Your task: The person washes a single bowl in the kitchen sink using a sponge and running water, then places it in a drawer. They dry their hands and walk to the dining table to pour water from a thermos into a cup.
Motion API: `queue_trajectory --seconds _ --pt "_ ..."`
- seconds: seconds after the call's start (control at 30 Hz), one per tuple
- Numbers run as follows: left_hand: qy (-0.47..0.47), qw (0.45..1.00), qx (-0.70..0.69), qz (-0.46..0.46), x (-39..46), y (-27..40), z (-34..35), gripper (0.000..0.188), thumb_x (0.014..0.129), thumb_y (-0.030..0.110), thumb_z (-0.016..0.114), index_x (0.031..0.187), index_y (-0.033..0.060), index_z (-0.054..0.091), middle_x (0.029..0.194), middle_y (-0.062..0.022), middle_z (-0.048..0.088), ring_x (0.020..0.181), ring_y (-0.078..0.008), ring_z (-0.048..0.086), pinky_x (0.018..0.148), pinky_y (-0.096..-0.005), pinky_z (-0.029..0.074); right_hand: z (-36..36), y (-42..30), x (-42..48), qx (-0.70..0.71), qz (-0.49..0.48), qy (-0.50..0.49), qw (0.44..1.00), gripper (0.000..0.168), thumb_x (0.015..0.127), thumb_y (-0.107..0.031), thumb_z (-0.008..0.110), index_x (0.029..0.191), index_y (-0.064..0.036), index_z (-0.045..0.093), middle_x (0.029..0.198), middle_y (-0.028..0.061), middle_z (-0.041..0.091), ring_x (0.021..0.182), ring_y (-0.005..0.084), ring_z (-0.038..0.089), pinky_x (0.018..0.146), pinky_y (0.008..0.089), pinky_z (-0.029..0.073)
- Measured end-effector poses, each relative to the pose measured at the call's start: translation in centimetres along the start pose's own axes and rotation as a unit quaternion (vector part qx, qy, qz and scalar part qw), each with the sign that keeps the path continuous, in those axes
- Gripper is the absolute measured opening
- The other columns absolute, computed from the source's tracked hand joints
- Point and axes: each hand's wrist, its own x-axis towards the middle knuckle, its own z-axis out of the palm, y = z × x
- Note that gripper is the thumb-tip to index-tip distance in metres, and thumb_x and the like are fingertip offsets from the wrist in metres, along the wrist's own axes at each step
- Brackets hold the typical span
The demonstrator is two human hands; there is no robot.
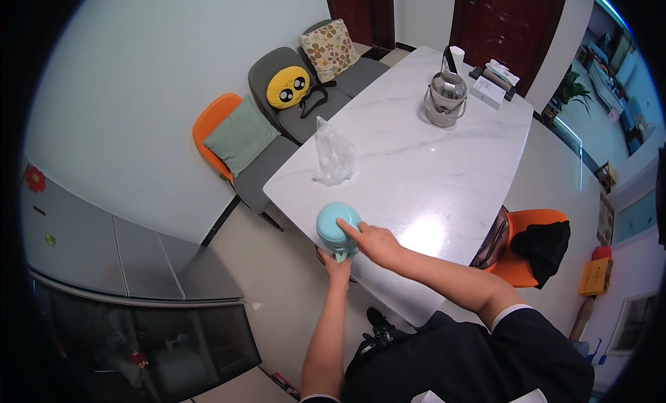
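Observation:
A round container with a turquoise lid (335,221) is at the near left corner of the white marble-patterned table. My left hand (337,270) grips its near side below the lid, by a pale green tab (341,256). Across the lid's right side lies my right hand (377,242), its index finger stretched over the top and the other fingers curled at the edge. The container's underside is hidden by the lid and my hands. A crumpled clear plastic bag (334,155) lies on the table just beyond it.
Farther along the table (385,158) stand a steel pail with a handle (445,101), a white box (487,92) and a white roll (457,55). Cushioned chairs (263,168) line the left side. An orange chair (538,215) holds a bag and black cloth at right. A grey cabinet (140,257) is at left.

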Motion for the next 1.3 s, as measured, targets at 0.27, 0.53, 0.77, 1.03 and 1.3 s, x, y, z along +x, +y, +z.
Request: queue_trajectory --seconds 0.27,0.53,0.77,1.03,1.3 --pt "-0.139 0.989 0.013 0.048 2.5 0.4 -2.0 0.066 0.064 -0.01 0.055 0.126 0.0031 0.034 0.113 -0.0106 0.05 0.104 -0.0196 0.049 0.086 -0.0292 0.041 -2.7 5.7 3.3 -0.03 -0.051 0.055 0.997 0.051 0.074 0.0 0.045 0.122 -0.018 0.046 0.085 0.0082 0.053 0.073 0.0254 0.056 0.063 0.0339 0.047" --pt "-0.195 0.97 0.107 0.097 5.8 -0.8 -3.5 0.069 0.063 0.007 0.072 0.124 0.0009 0.039 0.114 -0.0158 0.053 0.102 -0.0263 0.053 0.086 -0.0331 0.042 -1.4 6.4 10.0 0.04 -0.158 0.001 0.987 0.019 0.071 -0.01 0.051 0.086 -0.01 0.063 0.084 0.0099 0.058 0.081 0.0294 0.058 0.068 0.0366 0.047" --pt "-0.23 0.956 0.158 0.09 6.0 1.9 -3.8 0.067 0.063 0.007 0.071 0.122 0.0025 0.041 0.111 -0.0159 0.056 0.101 -0.0272 0.054 0.085 -0.0345 0.043 -1.6 6.2 11.4 0.037 -0.048 -0.093 0.994 0.021 0.073 -0.012 0.052 0.09 -0.011 0.064 0.094 0.0116 0.06 0.087 0.0283 0.059 0.073 0.0362 0.047" --pt "-0.244 0.939 0.213 0.118 6.4 2.2 -3.5 0.065 0.064 0.008 0.069 0.122 0.002 0.04 0.11 -0.018 0.055 0.102 -0.0309 0.053 0.085 -0.0353 0.042 -1.4 3.2 14.3 -0.034 0.2 -0.164 0.965 0.023 0.072 -0.016 0.057 0.091 -0.005 0.065 0.096 0.0136 0.063 0.089 0.0268 0.061 0.07 0.0377 0.049" --pt "-0.233 0.931 0.074 0.271 10.0 -3.5 -3.4 0.061 0.067 0.008 0.069 0.12 -0.0015 0.041 0.114 -0.0132 0.051 0.104 -0.0226 0.05 0.083 -0.0315 0.042 0.2 -6.2 12.0 -0.187 -0.041 -0.188 0.963 0.014 0.066 -0.015 0.064 0.079 -0.016 0.068 0.083 0.0003 0.065 0.08 0.0179 0.06 0.064 0.0304 0.04"
